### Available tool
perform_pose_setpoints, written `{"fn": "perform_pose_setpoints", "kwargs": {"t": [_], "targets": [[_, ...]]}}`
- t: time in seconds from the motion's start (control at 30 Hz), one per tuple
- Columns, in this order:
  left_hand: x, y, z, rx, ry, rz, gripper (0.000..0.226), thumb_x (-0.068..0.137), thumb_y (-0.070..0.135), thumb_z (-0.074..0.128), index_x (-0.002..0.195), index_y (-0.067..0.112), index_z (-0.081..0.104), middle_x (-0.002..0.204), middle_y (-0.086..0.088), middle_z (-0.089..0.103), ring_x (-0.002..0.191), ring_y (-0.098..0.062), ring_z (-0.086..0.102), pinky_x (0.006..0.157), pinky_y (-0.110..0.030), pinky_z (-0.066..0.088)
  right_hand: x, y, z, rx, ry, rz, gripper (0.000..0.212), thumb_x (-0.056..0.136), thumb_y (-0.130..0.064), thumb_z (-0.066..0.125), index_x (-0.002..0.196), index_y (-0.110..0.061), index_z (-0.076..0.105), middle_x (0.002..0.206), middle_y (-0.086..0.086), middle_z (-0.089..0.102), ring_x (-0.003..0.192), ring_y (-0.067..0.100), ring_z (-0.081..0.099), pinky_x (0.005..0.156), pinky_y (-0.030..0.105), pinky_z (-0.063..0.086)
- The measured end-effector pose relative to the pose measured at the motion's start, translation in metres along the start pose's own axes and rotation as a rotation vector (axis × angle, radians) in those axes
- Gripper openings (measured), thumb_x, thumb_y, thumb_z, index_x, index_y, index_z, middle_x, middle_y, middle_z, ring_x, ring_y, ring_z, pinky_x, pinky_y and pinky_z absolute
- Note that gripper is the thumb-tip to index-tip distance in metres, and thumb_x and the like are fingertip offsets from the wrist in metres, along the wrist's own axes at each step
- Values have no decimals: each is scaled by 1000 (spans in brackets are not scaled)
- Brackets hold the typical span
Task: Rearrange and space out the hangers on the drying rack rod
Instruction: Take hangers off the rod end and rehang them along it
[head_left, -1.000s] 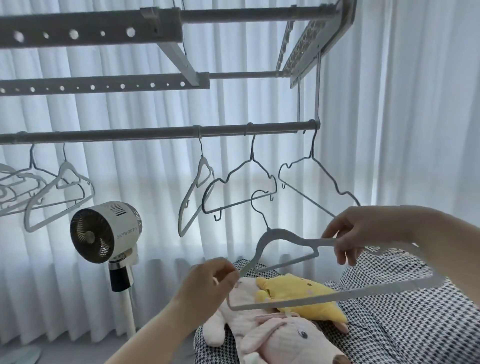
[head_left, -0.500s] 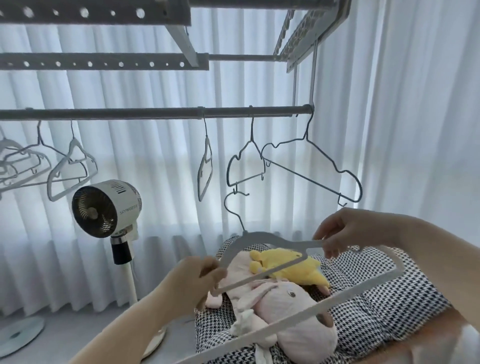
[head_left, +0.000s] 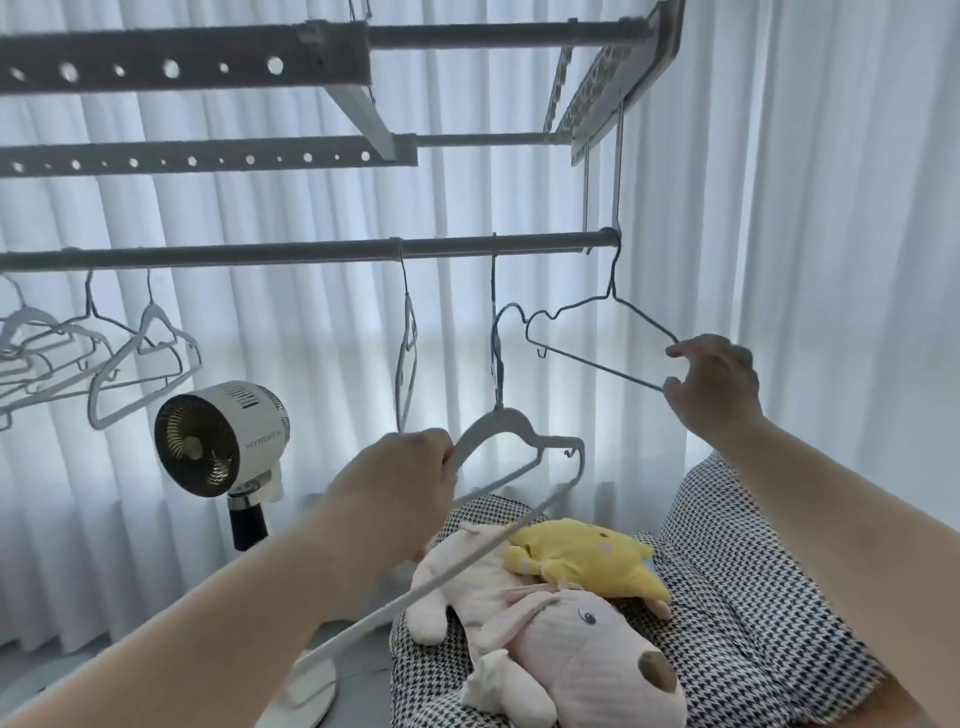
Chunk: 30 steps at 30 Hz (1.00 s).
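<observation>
The rod (head_left: 311, 257) runs horizontally and serves as the reference.

- Left grip (head_left: 410, 478): below the rod's middle, fingers closed around the left shoulder of the white hanger (head_left: 519, 420).
- White hanger: held below the rod, with its long lower bar slanting down to the left. Its hook rises toward the rod beside an edge-on dark hanger (head_left: 496, 358); whether the two are in contact cannot be determined.
- Right grip (head_left: 717, 384): below the rod's right end, pinching the outer corner of the wire hanger (head_left: 602, 367).
- Wire hanger: hooked at the rod's right end, tilted.
- A thin hanger (head_left: 408, 364) hangs mid-rod.
- Clustered hangers (head_left: 145, 364) hang under the rod's left part.
</observation>
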<state>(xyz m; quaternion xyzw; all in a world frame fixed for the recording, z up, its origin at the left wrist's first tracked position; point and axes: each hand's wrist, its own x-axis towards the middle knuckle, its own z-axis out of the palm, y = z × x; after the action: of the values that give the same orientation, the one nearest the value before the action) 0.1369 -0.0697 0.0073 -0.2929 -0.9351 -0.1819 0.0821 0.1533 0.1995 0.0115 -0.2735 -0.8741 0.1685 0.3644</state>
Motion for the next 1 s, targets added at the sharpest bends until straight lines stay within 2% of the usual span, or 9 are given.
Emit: {"fn": "perform_pose_setpoints", "kwargs": {"t": [0.13,0.3,0.37,0.43,0.5,0.6,0.8,0.9,1.0], "targets": [[45,37,0,11,43,-19,21,93,13,33,102,7,51,100,-12,66,74,-28,67,69,-33,54,33,18,-1,-102,-39,58,52,89,-7,45,140,-8,33,147,11,30,136,31,21,110,36,21],[108,71,13,-46,85,-52,20,92,7,31,82,10,48,72,-4,61,50,-21,65,56,-30,55,77,51,1,-74,-169,134,56,91,-12,42,143,-7,22,142,15,39,131,33,35,104,36,32],[132,80,18,-42,104,-67,23,91,4,30,75,11,45,61,0,54,42,-16,58,49,-26,49,93,61,8,71,-273,153,56,90,-11,44,142,-6,23,123,18,54,116,33,52,83,33,44],[154,87,22,-25,125,-85,21,88,0,30,76,10,45,61,-3,53,48,-20,61,54,-27,51,103,64,16,210,-340,152,53,89,-9,46,139,-7,29,105,18,60,87,31,60,58,28,42],[171,93,26,-6,138,-107,17,86,-2,32,82,7,46,62,-6,53,64,-28,65,64,-32,54,109,63,24,266,-402,112,46,90,-7,45,135,-8,35,97,17,63,64,25,56,47,25,41],[188,100,26,-8,138,-152,16,86,-3,35,82,6,48,62,-9,55,74,-32,69,72,-36,57,113,57,37,298,-476,36,39,91,-4,42,130,-7,41,69,5,58,40,14,51,32,19,38],[203,112,18,85,139,-199,33,83,-9,32,60,14,32,55,-7,48,41,-18,52,52,-26,47,108,51,48,229,-435,-155,48,89,-8,39,137,-15,31,63,1,55,41,15,49,34,18,37],[212,113,15,161,127,-217,30,82,-10,34,60,10,33,55,-7,46,48,-21,52,64,-31,50,108,49,48,223,-447,-196,47,90,-10,39,136,-15,32,62,2,55,39,15,48,35,19,37],[219,115,13,256,85,-266,20,84,-5,38,92,5,52,57,-5,41,79,-28,61,75,-31,48,110,49,51,229,-470,-212,45,91,-12,40,135,-16,33,62,2,56,38,14,48,36,19,37]]}}
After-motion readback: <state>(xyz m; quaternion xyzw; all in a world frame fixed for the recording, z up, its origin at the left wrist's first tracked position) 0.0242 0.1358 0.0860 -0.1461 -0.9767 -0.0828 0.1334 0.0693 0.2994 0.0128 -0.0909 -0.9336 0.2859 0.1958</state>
